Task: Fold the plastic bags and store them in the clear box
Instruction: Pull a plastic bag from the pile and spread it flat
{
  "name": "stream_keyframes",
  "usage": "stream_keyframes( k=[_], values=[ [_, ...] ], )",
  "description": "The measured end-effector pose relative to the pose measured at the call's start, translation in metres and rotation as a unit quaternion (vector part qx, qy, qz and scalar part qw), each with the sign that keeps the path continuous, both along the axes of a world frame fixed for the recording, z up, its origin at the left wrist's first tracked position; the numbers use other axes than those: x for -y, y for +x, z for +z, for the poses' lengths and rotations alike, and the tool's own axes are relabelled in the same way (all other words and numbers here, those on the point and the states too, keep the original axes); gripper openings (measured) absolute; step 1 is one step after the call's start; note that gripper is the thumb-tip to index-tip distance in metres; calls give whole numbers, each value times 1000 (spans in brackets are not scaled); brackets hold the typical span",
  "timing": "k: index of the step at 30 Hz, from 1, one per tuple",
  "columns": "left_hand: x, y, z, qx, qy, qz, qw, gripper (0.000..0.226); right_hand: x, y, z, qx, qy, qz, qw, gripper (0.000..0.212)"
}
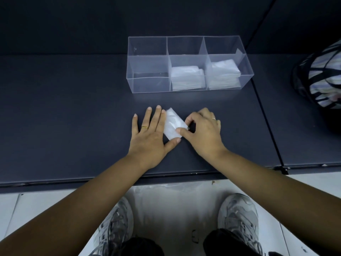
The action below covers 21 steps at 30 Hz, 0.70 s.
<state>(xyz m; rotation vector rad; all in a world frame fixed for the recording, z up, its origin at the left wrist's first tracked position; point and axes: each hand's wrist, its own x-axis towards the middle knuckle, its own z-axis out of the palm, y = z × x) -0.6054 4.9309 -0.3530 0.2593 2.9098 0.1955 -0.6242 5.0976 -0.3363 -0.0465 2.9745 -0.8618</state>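
L hand [150, 134] lies flat on the dark shelf [73, 108], fingers straight and spread. Its forefinger runs along the 9 o'clock edge of a small folded plastic bag [172, 124], w/ the thumb tip touching the bag's 6 o'clock corner. R hand [202, 132] comes in from 3 o'clock w/ fingers curled, thumb and forefinger pinching the bag's near end (thin ring on this hand, a gold one on the L). The bag sits on the shelf btwn the two hands, tilted, its long axis approx. 11 to 5 o'clock.

At 12 o'clock from the bag, well apart, stands the clear box [149, 84], three compartments in a row. The middle one holds a stack of folded bags [187, 77] and the R one a second stack [224, 72].

Over at 2 o'clock sits a black mesh bag [321, 76], probably w/ striped cloth inside, cut off by the edge. At 6 o'clock, on the pale floor, loose clear plastic [166, 191] lies btwn two grey sneakers [116, 224].
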Motion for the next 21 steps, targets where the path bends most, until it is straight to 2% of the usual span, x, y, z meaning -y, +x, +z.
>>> stream_keyframes(
  k=[3,5,9,12,14,16,17,18,21],
  values=[
    [-5,4,-1,-1,-3,25,1000,93,2,2,2,-13,-18,0,1000,18],
    [-11,10,-1,-10,6,55,998,92,7,1,6,-11,-73,3,997,20],
    [-22,20,6,-3,48,96,994,96,19,-2,16,72,-205,-38,975,23],
    [-10,15,23,36,200,112,973,96,16,-7,29,115,-252,-16,961,33],
    [7,6,41,60,332,124,933,105,8,-9,43,116,-245,66,960,35],
    [20,-2,61,113,393,83,909,116,3,-9,57,127,-230,154,953,34],
    [23,-7,68,143,400,52,904,112,1,-9,64,132,-230,181,947,33],
    [25,-10,73,164,407,24,898,97,-1,-8,69,134,-235,195,943,33],
    [22,-18,77,174,467,28,866,23,-7,-9,76,129,-258,161,944,33]
  ],
)
